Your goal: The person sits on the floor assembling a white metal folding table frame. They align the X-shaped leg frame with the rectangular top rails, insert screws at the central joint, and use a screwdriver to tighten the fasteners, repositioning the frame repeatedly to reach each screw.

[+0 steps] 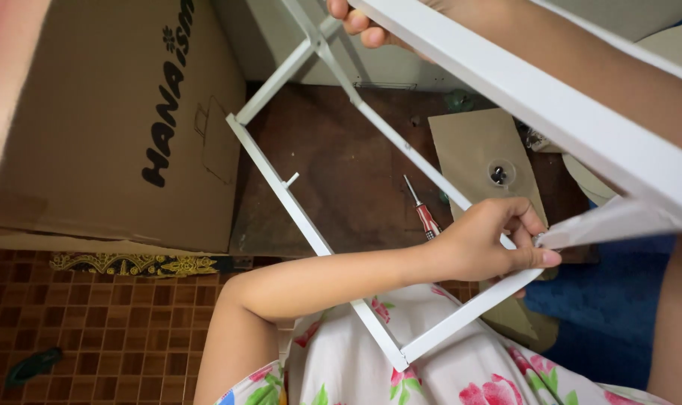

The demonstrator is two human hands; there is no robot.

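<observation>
Overhead, the single head view looks down on a white metal frame [303, 217] made of thin square bars, held tilted above the person's lap and the floor. One long bar runs from the upper middle down to a corner joint low in the picture; a shorter bar turns up and right from that joint, and a small stub projects from the long bar about halfway along. A broader white bar [536, 97] crosses the upper right, close to the camera and blurred. The left hand [495, 240] reaches across from the lower left, its fingers [532, 259] pinched narrow on a small part at the point where the short bar meets a pale blurred piece; the part is too small to identify. The right hand [356, 19] shows only partly at the top edge, fingers curled around the frame near an upper joint, gripping it. Beneath the frame lies a dark brown wooden floor [341, 172], with a red-handled screwdriver [422, 210] lying on it, just beside a flat piece of cardboard [476, 150]. On that cardboard rests a small clear round dish [500, 172] holding dark fasteners. A large cardboard box [116, 120] stands at the left, well apart from both hands. Brown patterned tiles [93, 330] fill the lower left, and a flowered white garment [431, 367] covers the lap.
</observation>
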